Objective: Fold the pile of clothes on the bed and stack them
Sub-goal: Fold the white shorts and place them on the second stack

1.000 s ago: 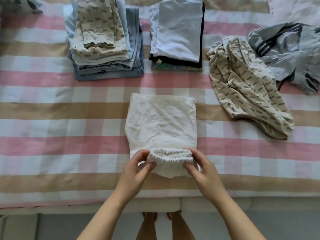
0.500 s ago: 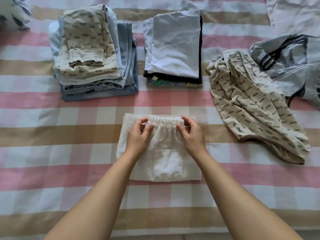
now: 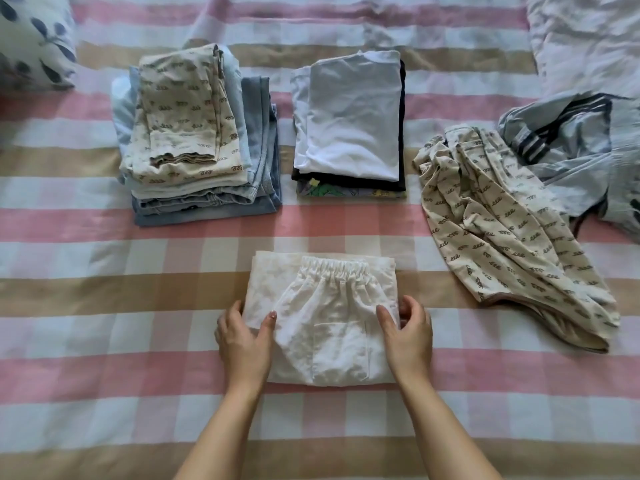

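Pink-checked bed (leaf-print pillow beside)

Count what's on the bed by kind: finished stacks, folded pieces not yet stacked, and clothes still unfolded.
Finished stacks: 2, left stack and right stack
Folded, not stacked: 1, white shorts
Unfolded: 2, patterned garment and striped garment
Total: 5

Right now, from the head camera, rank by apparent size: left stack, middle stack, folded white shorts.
1. left stack.
2. folded white shorts and middle stack look alike; the shorts lie nearer, so unranked.
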Tool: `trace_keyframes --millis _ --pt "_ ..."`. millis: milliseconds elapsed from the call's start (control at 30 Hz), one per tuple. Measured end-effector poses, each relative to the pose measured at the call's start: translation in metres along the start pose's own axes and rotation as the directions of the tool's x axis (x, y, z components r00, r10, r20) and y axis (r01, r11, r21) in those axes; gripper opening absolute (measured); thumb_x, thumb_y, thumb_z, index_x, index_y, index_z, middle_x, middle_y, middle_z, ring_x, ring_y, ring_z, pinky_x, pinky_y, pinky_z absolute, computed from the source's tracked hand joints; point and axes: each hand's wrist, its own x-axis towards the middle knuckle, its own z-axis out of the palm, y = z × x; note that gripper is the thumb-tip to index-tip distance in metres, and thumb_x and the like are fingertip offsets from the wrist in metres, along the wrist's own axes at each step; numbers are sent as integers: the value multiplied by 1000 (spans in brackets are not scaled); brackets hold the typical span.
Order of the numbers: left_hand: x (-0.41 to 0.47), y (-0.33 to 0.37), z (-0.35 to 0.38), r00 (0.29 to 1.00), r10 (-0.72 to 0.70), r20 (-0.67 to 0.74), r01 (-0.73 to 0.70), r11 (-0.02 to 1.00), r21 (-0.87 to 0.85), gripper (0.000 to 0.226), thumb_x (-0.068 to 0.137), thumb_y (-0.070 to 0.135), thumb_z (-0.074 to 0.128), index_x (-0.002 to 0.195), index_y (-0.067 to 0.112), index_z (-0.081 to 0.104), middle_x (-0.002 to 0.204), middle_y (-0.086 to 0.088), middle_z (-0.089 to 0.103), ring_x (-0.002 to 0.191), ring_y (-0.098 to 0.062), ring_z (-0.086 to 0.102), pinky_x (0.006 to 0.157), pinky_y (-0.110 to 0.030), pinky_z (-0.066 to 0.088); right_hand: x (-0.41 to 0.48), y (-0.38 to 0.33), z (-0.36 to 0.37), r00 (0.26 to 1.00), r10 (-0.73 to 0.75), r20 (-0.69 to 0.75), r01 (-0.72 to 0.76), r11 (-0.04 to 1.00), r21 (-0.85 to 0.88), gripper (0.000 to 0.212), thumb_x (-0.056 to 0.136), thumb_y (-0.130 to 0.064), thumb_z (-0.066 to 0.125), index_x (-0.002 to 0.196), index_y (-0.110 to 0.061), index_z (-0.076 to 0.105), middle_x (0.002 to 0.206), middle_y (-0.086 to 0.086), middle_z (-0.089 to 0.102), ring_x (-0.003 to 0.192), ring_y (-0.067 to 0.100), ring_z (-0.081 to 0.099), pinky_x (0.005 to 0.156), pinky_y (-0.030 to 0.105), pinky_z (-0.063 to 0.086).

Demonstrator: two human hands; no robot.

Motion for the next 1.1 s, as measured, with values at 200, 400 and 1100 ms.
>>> trace_keyframes --millis 200,400,1100 --pt "0 20 10 979 -43 199 72 987 -141 23 86 24 64 101 10 53 94 -1 60 85 -18 55 68 -26 40 -2 -8 6 990 6 138 -8 1000 9 23 83 -33 67 86 -13 56 76 -8 60 72 14 57 55 22 39" --pt "-6 53 0 981 81 175 -36 967 -251 5 87 14 62 83 16 59 80 3 66 76 -17 62 62 -24 47 0 -35 -11 988 -122 94 114 989 89 20 87 -16 62 69 -14 55 58 -5 55 53 8 48 49 16 35" --pt "204 259 36 929 369 -13 -354 880 -317 18 92 18 55 109 12 55 97 3 59 87 -14 57 68 -18 44 244 -210 0 929 -360 -86 370 916 158 11 95 -21 50 90 -13 57 78 -3 60 65 12 52 53 21 36"
